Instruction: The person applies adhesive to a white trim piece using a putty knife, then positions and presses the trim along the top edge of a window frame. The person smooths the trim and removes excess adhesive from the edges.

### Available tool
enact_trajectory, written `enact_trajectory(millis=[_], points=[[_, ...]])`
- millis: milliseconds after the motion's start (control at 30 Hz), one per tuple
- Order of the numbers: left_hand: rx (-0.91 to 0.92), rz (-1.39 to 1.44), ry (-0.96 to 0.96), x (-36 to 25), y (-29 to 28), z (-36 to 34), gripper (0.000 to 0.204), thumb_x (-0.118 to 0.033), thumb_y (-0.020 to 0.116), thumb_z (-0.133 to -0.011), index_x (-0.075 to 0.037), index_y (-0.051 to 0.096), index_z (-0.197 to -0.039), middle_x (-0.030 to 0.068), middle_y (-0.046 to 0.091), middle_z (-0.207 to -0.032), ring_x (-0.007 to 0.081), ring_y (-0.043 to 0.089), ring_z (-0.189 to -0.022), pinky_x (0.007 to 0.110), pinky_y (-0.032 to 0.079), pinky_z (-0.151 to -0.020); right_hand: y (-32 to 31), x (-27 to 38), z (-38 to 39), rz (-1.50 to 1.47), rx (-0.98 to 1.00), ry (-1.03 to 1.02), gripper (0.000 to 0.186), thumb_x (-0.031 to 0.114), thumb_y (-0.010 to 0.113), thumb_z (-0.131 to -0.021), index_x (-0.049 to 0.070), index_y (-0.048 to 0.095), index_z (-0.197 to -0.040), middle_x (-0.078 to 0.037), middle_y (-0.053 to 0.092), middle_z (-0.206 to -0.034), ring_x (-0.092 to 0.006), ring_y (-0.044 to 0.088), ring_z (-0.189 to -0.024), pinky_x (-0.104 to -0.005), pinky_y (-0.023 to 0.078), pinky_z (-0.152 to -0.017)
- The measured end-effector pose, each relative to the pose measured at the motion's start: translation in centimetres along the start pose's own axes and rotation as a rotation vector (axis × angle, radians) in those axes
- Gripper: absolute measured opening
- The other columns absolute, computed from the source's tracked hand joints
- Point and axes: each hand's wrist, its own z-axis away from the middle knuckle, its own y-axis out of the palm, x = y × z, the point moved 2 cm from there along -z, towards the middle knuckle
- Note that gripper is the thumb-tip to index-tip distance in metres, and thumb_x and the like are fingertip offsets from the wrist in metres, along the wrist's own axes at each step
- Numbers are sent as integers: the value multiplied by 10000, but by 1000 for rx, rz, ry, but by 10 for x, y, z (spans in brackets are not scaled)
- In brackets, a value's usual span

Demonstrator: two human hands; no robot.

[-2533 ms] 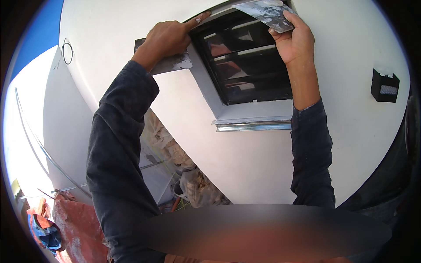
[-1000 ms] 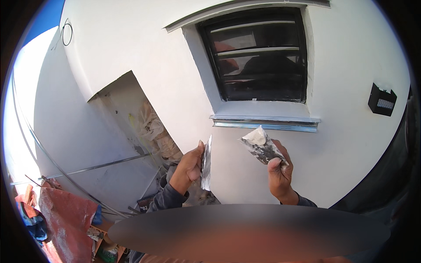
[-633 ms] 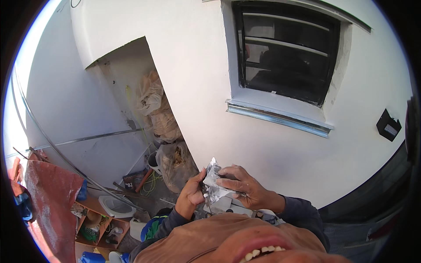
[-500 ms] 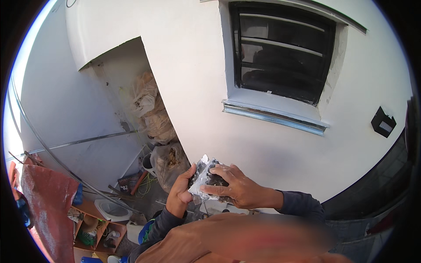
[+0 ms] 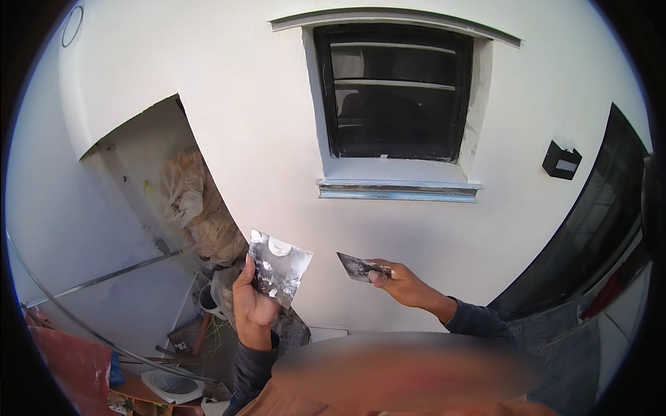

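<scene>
My left hand (image 5: 255, 305) holds up a squarish metal plate (image 5: 270, 270) smeared with white paste, a rounder lump of paste near its top edge. The thumb lies along the plate's left side; the other fingers are hidden behind it. In my right hand (image 5: 406, 283) is a small putty knife (image 5: 355, 266), its dark blade pointing left and upward with whitish smears on it. The blade is apart from the plate. Both hands are in front of the white wall (image 5: 291, 201), below a window (image 5: 395, 97) with a dark frame.
A metal strip (image 5: 399, 191) runs along the window sill. A black wall lamp (image 5: 562, 161) is at the right. Inside the opening at the left, filled plastic bags (image 5: 191, 204) are piled. A bent pipe (image 5: 104, 333), a bucket (image 5: 208, 298) and a white basin (image 5: 172, 385) are lower left.
My hands have separated, the right moving right with the putty knife and the left moving left with the plate. The view has shifted, so the window sits further left and lower.
</scene>
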Motion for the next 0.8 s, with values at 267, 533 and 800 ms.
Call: enact_trajectory(millis=[267,533,800], points=[[419,-117,422,24,87,-34,383,-188,497,-1051,-75,463,-1415,78,567,-1387,249,560,-1262,496,451,-1089,10,35,-3,-1093,-283,32,377,193,546,-1015,54,478,-1359,-123,612,-1286,-323,632,-1166,-569,553,-911],[720,-324,699,53,108,-39,370,-253,538,-1042,-27,537,-1335,92,611,-1310,222,584,-1199,398,429,-1084,7,90,4,-1147,-356,-49,222,133,554,-976,78,599,-1186,-67,707,-1079,-233,713,-964,-428,615,-709],[1018,-1464,1170,35,125,-21,262,-36,643,-915,-41,692,-1173,147,705,-1131,302,665,-1024,395,517,-907,-5,138,25,-1114,-287,-258,236,117,547,-974,56,587,-1198,-88,706,-1078,-225,715,-934,-386,593,-603]])
